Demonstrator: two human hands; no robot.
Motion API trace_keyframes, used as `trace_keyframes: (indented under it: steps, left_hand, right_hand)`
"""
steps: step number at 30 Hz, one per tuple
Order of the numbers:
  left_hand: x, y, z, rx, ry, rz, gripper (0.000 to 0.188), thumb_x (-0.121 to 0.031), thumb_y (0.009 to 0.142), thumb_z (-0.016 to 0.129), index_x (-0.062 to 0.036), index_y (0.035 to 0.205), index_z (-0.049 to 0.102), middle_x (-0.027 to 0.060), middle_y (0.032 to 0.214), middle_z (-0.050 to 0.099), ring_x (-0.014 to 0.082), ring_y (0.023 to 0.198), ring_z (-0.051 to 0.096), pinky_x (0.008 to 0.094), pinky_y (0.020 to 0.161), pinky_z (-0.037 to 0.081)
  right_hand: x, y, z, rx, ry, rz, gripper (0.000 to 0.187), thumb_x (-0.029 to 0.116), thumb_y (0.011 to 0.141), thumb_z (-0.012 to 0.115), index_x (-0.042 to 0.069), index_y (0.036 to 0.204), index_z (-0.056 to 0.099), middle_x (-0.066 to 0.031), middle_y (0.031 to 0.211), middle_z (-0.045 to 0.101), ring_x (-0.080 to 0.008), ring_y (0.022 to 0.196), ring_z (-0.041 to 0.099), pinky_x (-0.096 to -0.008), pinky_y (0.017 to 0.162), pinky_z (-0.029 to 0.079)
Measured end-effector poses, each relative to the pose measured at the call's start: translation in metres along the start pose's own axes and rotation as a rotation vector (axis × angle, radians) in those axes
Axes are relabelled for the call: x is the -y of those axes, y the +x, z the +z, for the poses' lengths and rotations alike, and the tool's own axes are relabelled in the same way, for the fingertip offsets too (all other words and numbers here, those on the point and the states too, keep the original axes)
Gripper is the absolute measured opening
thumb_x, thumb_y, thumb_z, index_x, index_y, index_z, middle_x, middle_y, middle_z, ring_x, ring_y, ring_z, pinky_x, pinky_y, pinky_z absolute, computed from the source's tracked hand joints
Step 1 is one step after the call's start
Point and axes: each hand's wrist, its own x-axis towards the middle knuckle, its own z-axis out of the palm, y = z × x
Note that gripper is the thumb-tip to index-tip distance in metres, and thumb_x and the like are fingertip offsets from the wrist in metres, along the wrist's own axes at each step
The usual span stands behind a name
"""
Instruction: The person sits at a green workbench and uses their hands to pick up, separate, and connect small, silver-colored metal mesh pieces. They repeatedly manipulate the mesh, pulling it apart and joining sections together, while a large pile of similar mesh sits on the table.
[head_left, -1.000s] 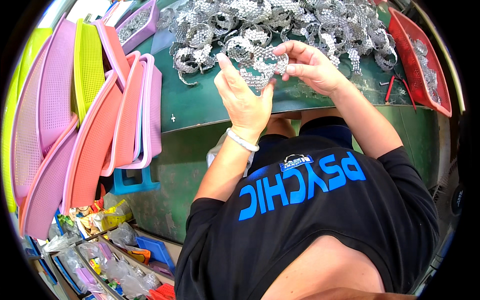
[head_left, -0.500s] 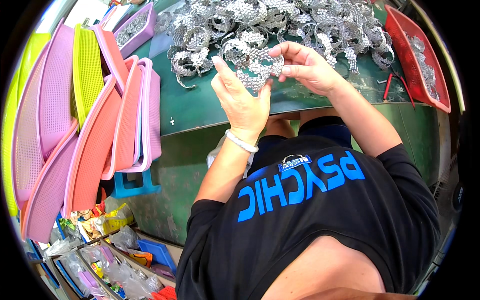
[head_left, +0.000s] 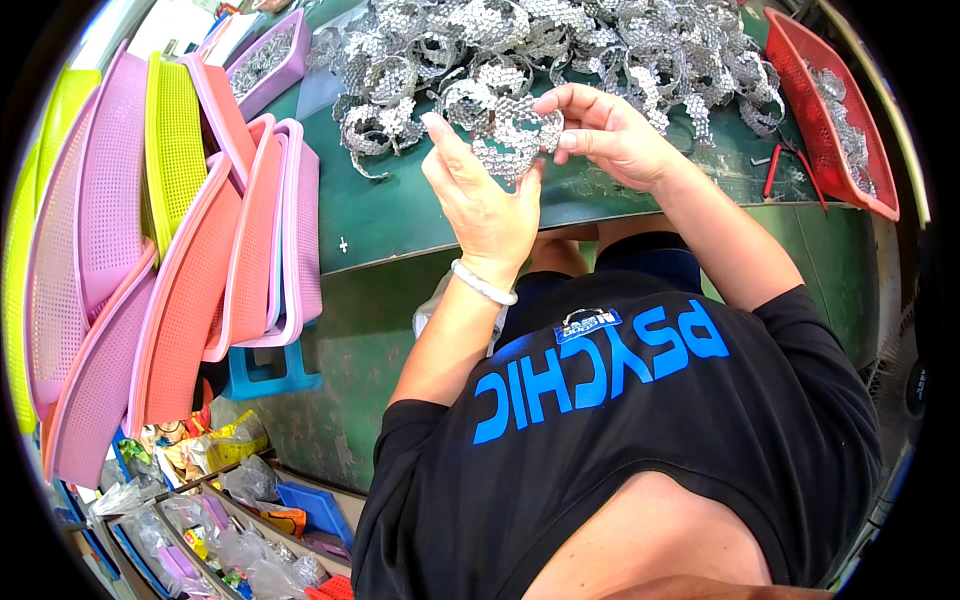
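A curled silver band of small shiny links (head_left: 512, 150), much like a metal bracelet, is held up between my two hands, just above the near side of the green table. My left hand (head_left: 478, 190) grips its left and lower side, thumb and fingers curved round it. On the other side, the thumb and fingertips of my right hand (head_left: 612, 138) pinch its edge. Behind my hands spreads a large heap of similar curled silver bands (head_left: 560, 40). Part of the held band is covered by my fingers.
Stacked plastic baskets (head_left: 185, 300) in purple, green and coral fill the left. A red basket (head_left: 835, 120) with silver pieces stands at the right, beside red-handled pliers (head_left: 774, 172). A purple tray (head_left: 270, 62) of silver parts sits back left. Bagged items lie in a divided shelf lower left.
Hardly anything differs: both hands keep their hold on the silver band in nearly the same place. The whole view has shifted very slightly.
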Motion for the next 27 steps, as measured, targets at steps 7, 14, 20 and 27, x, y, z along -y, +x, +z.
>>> trace_keyframes:
  steps: [7, 14, 20, 27]
  left_hand:
    - [-0.0012, 0.0001, 0.0002, 0.004, -0.007, -0.016, 0.110, -0.007, 0.060, 0.078, 0.0032, 0.140, 0.004, 0.0230, 0.114, 0.036, 0.0372, 0.101, 0.042, 0.0425, 0.088, 0.036]
    - [0.0010, 0.0000, 0.0012, -0.010, -0.022, 0.001, 0.110, -0.007, 0.059, 0.078, 0.0033, 0.140, 0.004, 0.0232, 0.114, 0.036, 0.0375, 0.101, 0.042, 0.0425, 0.089, 0.036]
    - [0.0018, 0.0009, 0.0018, -0.034, 0.028, 0.020, 0.113, -0.006, 0.056, 0.080, 0.0036, 0.140, 0.005, 0.0193, 0.106, 0.039, 0.0302, 0.092, 0.043, 0.0385, 0.083, 0.038]
    - [0.0019, -0.0019, 0.0028, -0.002, 0.012, -0.008, 0.111, -0.006, 0.058, 0.079, 0.0029, 0.140, 0.004, 0.0217, 0.111, 0.037, 0.0357, 0.098, 0.042, 0.0415, 0.087, 0.036]
  right_hand:
    - [-0.0002, -0.0001, -0.0001, -0.002, -0.003, 0.001, 0.035, 0.004, 0.081, 0.061, 0.003, 0.115, 0.052, -0.0023, 0.104, 0.056, -0.0098, 0.089, 0.054, -0.0259, 0.075, 0.047]
    - [-0.0015, 0.0006, -0.0013, 0.013, -0.006, 0.001, 0.035, 0.007, 0.081, 0.062, 0.003, 0.115, 0.051, -0.0027, 0.104, 0.056, -0.0102, 0.090, 0.055, -0.0255, 0.075, 0.047]
    - [-0.0021, 0.0010, -0.0022, 0.009, -0.006, -0.003, 0.037, 0.009, 0.082, 0.063, 0.002, 0.116, 0.050, -0.0034, 0.106, 0.056, -0.0107, 0.091, 0.055, -0.0255, 0.076, 0.046]
    - [-0.0023, 0.0021, 0.0017, -0.008, -0.006, -0.001, 0.034, 0.006, 0.082, 0.061, 0.003, 0.114, 0.052, -0.0024, 0.102, 0.057, -0.0095, 0.088, 0.055, -0.0247, 0.073, 0.047]
